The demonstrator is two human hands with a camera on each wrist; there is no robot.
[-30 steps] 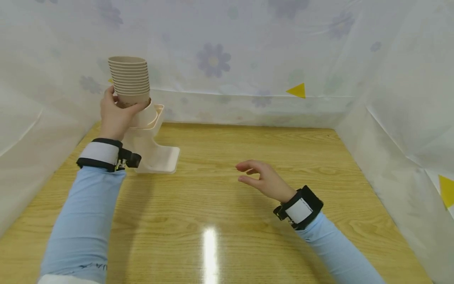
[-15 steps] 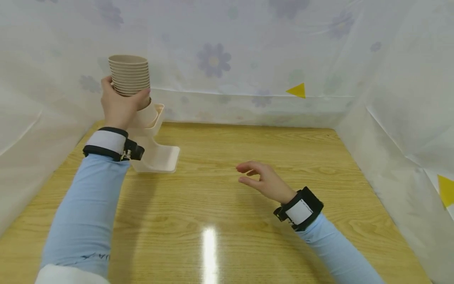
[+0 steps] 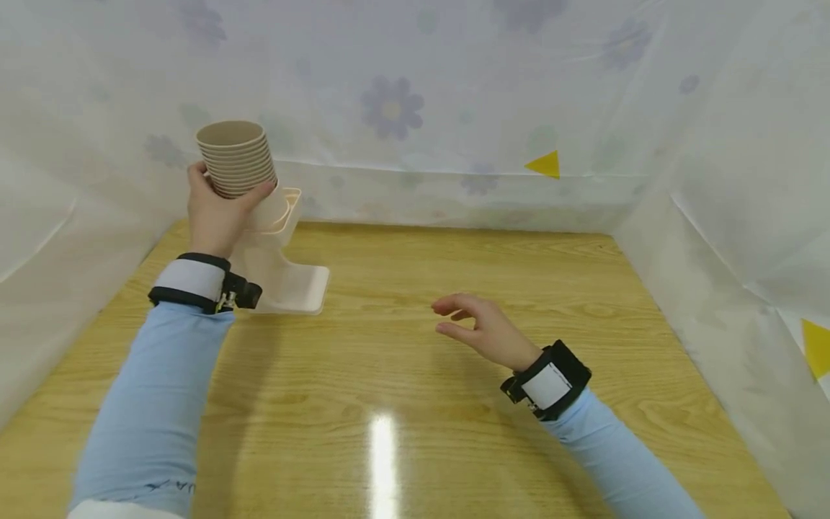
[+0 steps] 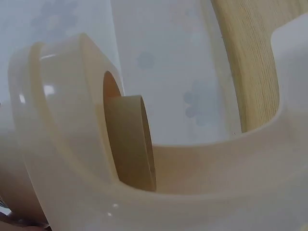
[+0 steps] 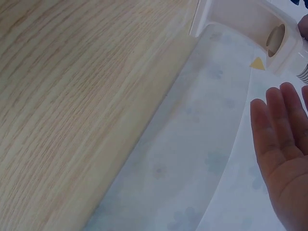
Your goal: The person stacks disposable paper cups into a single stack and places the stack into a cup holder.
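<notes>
My left hand (image 3: 217,220) grips a stack of beige paper cups (image 3: 236,162), thumb on the near right side, with some fingers hidden behind. The stack tilts, its open mouths leaning toward me. Its lower part is in the upper ring of a cream cup dispenser (image 3: 298,285) that stands on the table at the left. In the left wrist view, the bottom of a cup (image 4: 132,142) pokes through the round hole in the dispenser. My right hand (image 3: 489,331) hovers over the table at centre right, fingers loosely bent and holding nothing; its palm shows in the right wrist view.
The wood-grain table (image 3: 415,375) is enclosed by white flower-patterned sheeting (image 3: 454,94) at the back and sides. Yellow triangles mark the back sheet (image 3: 546,164) and the right one.
My left hand first slid up the stack. Then hand and cups moved down together, and the stack tipped toward me. My right hand stays in place.
</notes>
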